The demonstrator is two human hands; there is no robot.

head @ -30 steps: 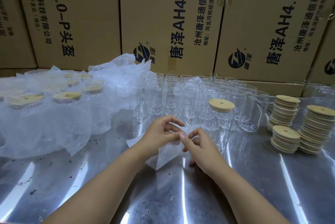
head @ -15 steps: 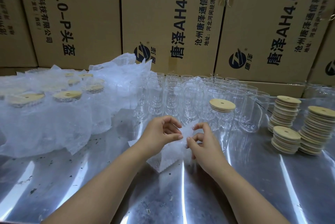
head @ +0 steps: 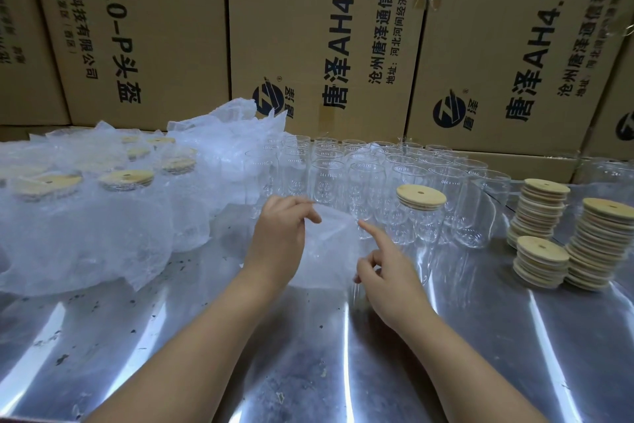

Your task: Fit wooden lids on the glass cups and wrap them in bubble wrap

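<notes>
Head view: the left hand (head: pixel 278 244) is pinching the bubble wrap sheet (head: pixel 326 251) by its top edge; the right hand (head: pixel 387 282) is pointing its index, hold unclear. Just beyond those fingers the lidded cup (head: pixel 420 222) is standing; a swinging sheet could be toppling it.

Along the rear, behind the table (head: pixel 480 337): cartons (head: pixel 326 28), side by side. On the table, left: wrapped cups (head: pixel 127 179) in a cluster, loose bubble wrap (head: pixel 219 134) heaped behind them. Centre rear: bare glass cups (head: pixel 329 179) in rows, just right of the heap. Front right of those rows: one lidded cup (head: pixel 421 213). Far right: three lid stacks (head: pixel 542 210), the shortest in front, between the other two. Centre, before the cups: bubble wrap sheet (head: pixel 329 251), left hand (head: pixel 278 241) pinching its top edge, right hand (head: pixel 391 278) at its right edge.
</notes>
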